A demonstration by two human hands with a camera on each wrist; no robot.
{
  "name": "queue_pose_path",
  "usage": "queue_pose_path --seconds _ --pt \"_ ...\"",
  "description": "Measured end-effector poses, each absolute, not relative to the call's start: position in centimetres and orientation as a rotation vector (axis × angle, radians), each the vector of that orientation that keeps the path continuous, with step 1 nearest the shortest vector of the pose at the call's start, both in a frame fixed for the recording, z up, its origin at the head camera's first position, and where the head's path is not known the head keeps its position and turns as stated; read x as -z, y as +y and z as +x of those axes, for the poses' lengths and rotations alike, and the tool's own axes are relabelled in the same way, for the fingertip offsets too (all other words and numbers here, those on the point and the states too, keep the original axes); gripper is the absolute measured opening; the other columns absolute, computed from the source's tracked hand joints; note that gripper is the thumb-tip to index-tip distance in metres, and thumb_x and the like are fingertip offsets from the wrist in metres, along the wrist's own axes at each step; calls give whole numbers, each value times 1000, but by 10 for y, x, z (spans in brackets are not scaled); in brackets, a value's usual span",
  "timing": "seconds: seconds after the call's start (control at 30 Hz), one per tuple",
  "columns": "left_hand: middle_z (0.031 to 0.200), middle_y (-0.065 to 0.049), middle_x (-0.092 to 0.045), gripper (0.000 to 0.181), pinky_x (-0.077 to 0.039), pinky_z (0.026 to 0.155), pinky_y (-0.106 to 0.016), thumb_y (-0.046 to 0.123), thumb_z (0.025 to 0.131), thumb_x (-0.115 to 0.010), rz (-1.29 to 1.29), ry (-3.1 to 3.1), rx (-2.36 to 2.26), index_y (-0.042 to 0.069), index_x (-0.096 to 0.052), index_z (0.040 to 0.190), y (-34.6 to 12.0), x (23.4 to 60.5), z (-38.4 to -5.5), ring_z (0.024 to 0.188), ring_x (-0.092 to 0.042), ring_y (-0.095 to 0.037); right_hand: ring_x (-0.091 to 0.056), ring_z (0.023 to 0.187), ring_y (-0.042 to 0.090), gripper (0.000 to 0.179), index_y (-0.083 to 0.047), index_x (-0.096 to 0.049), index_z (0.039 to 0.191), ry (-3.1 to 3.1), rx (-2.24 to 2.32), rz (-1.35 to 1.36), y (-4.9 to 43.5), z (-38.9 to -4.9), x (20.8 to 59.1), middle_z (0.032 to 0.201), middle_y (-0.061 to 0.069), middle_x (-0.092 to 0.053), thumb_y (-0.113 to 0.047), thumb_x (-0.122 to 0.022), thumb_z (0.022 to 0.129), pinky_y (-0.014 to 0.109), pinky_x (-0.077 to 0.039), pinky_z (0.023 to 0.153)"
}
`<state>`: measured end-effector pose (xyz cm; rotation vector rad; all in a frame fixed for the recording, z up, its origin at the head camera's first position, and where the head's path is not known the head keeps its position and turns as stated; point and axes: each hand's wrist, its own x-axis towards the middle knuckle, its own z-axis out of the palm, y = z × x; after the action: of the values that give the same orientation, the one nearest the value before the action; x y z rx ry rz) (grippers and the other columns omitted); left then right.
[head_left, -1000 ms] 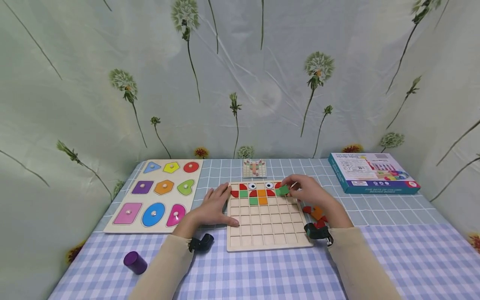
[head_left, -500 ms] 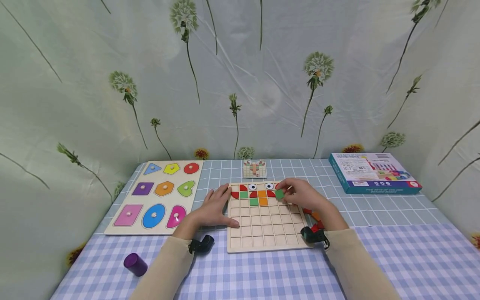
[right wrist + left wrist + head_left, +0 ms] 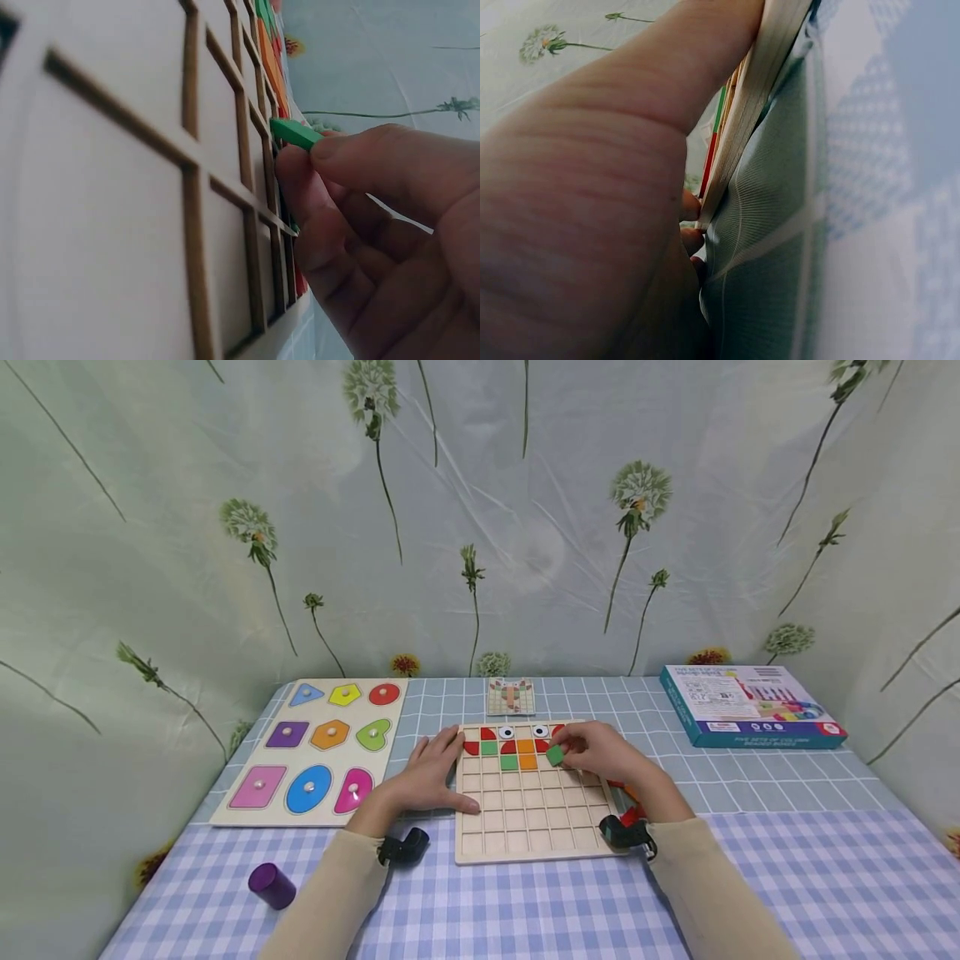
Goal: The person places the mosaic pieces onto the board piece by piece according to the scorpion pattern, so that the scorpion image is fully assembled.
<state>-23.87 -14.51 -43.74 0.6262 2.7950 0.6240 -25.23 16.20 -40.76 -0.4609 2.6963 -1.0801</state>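
Observation:
A square wooden grid board [image 3: 538, 820] lies in front of me, with red, green and orange tiles and two eye tiles [image 3: 507, 732] in its far rows. My left hand [image 3: 422, 782] rests on its left edge; in the left wrist view the thumb [image 3: 697, 52] touches the board's rim and fingertips show farther along. Between thumb and fingertips, my right hand [image 3: 606, 752] pinches a green square tile [image 3: 295, 133]. That tile is tilted over the grid near the far right cells, close to an orange tile [image 3: 528, 762]. Whether it touches the board I cannot tell.
Partly hidden by the right wrist, loose red and orange pieces [image 3: 632, 815] lie right of the board. Behind it is a small pattern card [image 3: 512, 697]. A knobbed shape puzzle [image 3: 298, 752] and purple cylinder [image 3: 272, 886] are left; a flat box [image 3: 750, 706] is back right.
My right hand has moved left and slightly toward me with the green tile, which has turned to a diagonal angle. The left hand stays on the board's edge.

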Motion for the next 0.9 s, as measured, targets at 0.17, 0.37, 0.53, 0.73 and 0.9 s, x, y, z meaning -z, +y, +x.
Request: queue_pose_path --seconds 0.17,0.37,0.53,0.73,0.9 --pt "169 -11 -12 122 -2 128 -55 62 70 -81 622 2794 -624 8 -19 160 -145 438 -240 157 -10 -28 -55 85 16 21 -7 -72 109 2718 1029 -516 159 -252 409 94 5 -66 -4 -70 88 27 -49 74" --pt "169 -10 -12 122 -2 128 -55 63 70 -81 619 2799 -623 8 -19 160 -144 440 -241 157 -10 -28 -53 86 16 19 -9 -73 107 2779 926 -557 154 -251 409 92 2 -63 -6 -72 88 28 -47 75" --pt "169 -10 -12 122 -2 128 -54 62 70 -81 614 2803 -617 8 -19 160 -144 439 -241 157 -10 -28 -52 84 16 19 -10 -73 106 2795 905 -582 153 -250 408 89 2 -61 -4 -72 88 28 -46 73" --pt "169 -10 -12 122 -1 128 -53 62 70 -81 615 2801 -619 9 -19 160 -145 438 -240 157 -10 -28 -53 86 16 18 -12 -74 105 2775 920 -610 154 -250 408 96 2 -67 -3 -70 90 29 -49 75" --pt "169 -10 -12 122 -1 128 -53 63 70 -81 609 2801 -616 9 -19 160 -144 437 -240 157 -10 -28 -58 98 18 16 -18 -77 103 2752 888 -590 158 -249 405 112 1 -71 -9 -66 94 36 -53 88"
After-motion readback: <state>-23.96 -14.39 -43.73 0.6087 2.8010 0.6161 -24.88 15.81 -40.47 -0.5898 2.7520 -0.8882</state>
